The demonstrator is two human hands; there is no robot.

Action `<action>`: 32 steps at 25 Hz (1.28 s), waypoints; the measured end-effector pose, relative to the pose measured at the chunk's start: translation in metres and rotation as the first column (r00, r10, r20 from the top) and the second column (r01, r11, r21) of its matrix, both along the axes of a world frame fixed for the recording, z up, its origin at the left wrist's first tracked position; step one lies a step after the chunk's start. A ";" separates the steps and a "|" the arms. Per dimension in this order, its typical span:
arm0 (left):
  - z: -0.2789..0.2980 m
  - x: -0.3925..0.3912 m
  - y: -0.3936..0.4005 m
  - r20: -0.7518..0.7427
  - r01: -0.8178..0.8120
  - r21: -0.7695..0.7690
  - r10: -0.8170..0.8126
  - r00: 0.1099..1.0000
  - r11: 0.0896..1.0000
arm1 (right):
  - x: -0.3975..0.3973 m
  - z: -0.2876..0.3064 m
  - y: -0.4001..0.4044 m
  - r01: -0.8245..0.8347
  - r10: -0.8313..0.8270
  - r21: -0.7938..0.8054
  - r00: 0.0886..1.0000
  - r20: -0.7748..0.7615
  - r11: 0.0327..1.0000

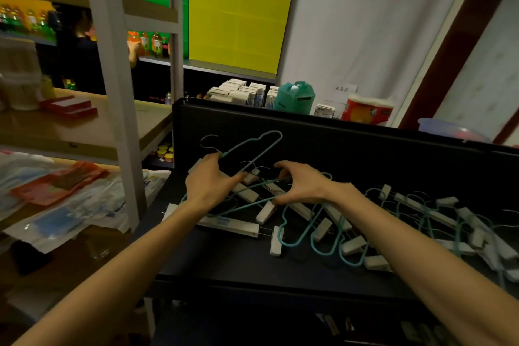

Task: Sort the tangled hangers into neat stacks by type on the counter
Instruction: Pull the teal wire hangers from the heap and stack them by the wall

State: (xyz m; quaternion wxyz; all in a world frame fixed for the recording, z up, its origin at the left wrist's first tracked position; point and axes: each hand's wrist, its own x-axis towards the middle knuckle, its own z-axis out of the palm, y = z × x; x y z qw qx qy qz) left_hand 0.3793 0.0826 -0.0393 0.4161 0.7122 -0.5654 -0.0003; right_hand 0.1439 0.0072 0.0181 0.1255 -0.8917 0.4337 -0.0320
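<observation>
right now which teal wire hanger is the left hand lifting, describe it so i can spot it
On the black counter, look to the left end of the tangled pile. The teal wire hanger there tilts up against the black back panel, gripped near its silver hook by the left hand; the other teal hangers lie flat.

wire hangers (254,149): teal, with bare metal hooks
clip hangers (233,224): white, one with a blue label
bench (224,258): black
wall panels (238,25): yellow beside green
jug (295,97): teal
roll pack (368,111): red and orange
door frame (449,53): dark red-brown
</observation>
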 end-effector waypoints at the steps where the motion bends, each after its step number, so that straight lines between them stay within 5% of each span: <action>1: 0.003 -0.004 -0.001 0.000 0.005 -0.011 -0.005 1.000 1.000 | -0.009 -0.001 0.004 0.001 -0.002 0.033 1.000 0.031 0.999; 8: 0.000 -0.040 -0.004 0.074 0.015 0.106 -0.023 0.997 0.994 | -0.055 -0.008 0.007 -0.046 0.031 -0.149 0.994 -0.103 0.988; 16: 0.000 -0.050 0.002 -0.021 -0.015 0.231 0.020 1.000 0.973 | -0.066 -0.025 0.003 -0.083 0.087 -0.072 0.994 0.066 0.994; 26: 0.026 0.012 0.010 0.286 -0.018 0.216 -0.046 0.957 0.976 | 0.006 -0.028 0.003 -0.138 0.148 -0.090 0.982 0.119 0.986; 32: 0.034 -0.026 -0.014 0.378 0.073 0.219 -0.153 0.913 0.973 | -0.052 -0.028 0.006 -0.021 0.036 -0.240 0.998 0.055 0.971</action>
